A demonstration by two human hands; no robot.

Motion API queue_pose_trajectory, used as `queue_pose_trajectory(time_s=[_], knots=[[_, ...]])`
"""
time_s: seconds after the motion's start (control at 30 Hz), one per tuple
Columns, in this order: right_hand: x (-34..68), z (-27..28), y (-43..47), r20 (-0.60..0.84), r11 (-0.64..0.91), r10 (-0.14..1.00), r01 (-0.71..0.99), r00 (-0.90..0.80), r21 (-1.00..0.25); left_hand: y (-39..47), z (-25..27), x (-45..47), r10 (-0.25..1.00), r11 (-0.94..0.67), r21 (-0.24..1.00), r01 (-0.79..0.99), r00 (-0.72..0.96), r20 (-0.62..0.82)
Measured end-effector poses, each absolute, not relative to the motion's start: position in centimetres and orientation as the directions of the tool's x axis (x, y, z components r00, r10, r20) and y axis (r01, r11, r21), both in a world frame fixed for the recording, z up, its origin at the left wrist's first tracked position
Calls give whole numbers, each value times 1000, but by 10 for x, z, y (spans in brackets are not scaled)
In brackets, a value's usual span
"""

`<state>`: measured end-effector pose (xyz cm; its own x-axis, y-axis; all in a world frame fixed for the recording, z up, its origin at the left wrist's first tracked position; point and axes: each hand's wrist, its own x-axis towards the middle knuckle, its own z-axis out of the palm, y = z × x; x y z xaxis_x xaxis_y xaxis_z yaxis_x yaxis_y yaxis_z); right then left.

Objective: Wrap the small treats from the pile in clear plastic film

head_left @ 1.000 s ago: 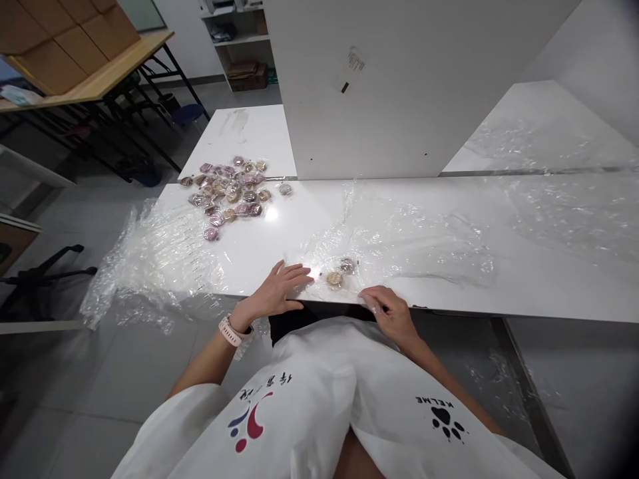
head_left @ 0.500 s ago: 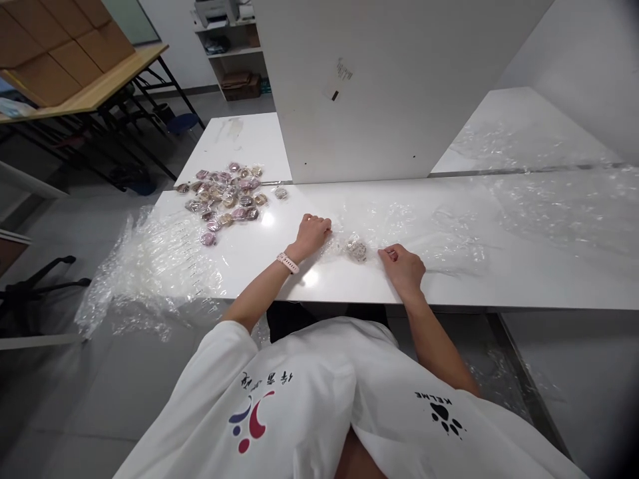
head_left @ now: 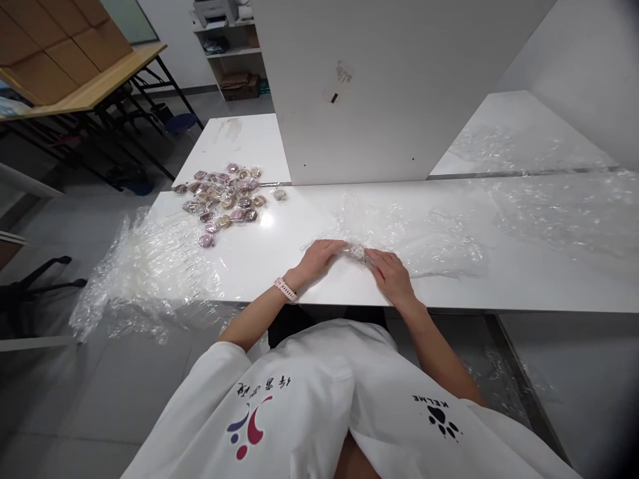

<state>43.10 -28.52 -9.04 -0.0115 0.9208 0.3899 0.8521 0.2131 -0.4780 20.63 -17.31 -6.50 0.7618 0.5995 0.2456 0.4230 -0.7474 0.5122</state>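
Observation:
A small round pale item (head_left: 356,251) wrapped in clear plastic film lies on the white table in front of me. My left hand (head_left: 322,256) is on its left side, fingers together and pressed to the wrapping. From the right, my right hand (head_left: 388,269) holds the other side, its fingers bent over the film with the thumb below. The fingers partly hide the item, and its exact kind does not show. Clear plastic film (head_left: 429,243) spreads out crumpled behind and to the right of my right hand.
A heap of small wrapped round items (head_left: 227,196), pink and brown, lies at the left. Nearer me, a stack of clear plastic bags (head_left: 164,266) hangs over the table's edge. A white upright panel (head_left: 379,100) stands behind the table. More film (head_left: 574,206) lies far right.
Both hands have moved inward from the two sides of the film and now press on the wrapped item. The film ends have been drawn in around it.

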Motion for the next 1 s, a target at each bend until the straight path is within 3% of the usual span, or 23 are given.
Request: queue_pose_trajectory(time_s=[0.13,0.23,0.33,0.4,0.47,0.53,0.6,0.67,0.73,0.83,0.93,1.0], knots=[[435,-77,-290,293,82,944,753,151,-653,-166,-52,211,720,-638,533,556,676,157],[439,-63,-298,7,-96,984,558,180,-824,-165,-40,216,756,-568,541,620,652,46],[439,-55,-298,-213,-277,960,513,180,-813,-164,-36,228,764,-526,476,705,637,-99],[437,-54,-296,-161,-321,942,649,294,-690,-166,-36,234,803,-518,393,760,590,-83],[434,-53,-297,78,-270,926,790,370,-550,-173,-36,234,813,-567,345,748,575,90],[432,-53,-305,318,-137,898,881,303,-453,-184,-35,226,719,-693,340,636,641,267],[430,-56,-317,418,36,896,916,148,-400,-196,-36,214,580,-806,349,478,755,307],[430,-62,-328,409,161,912,910,11,-383,-205,-39,204,517,-829,377,413,822,237],[431,-70,-331,379,184,925,897,-21,-402,-205,-43,202,548,-793,414,447,820,166],[436,-74,-319,318,25,936,871,152,-491,-191,-42,213,658,-690,473,548,748,92],[444,-68,-293,143,-202,926,780,349,-592,-168,-36,234,760,-545,514,663,650,-33],[446,-65,-277,33,-325,906,745,422,-583,-158,-33,247,802,-482,480,733,590,-94]])
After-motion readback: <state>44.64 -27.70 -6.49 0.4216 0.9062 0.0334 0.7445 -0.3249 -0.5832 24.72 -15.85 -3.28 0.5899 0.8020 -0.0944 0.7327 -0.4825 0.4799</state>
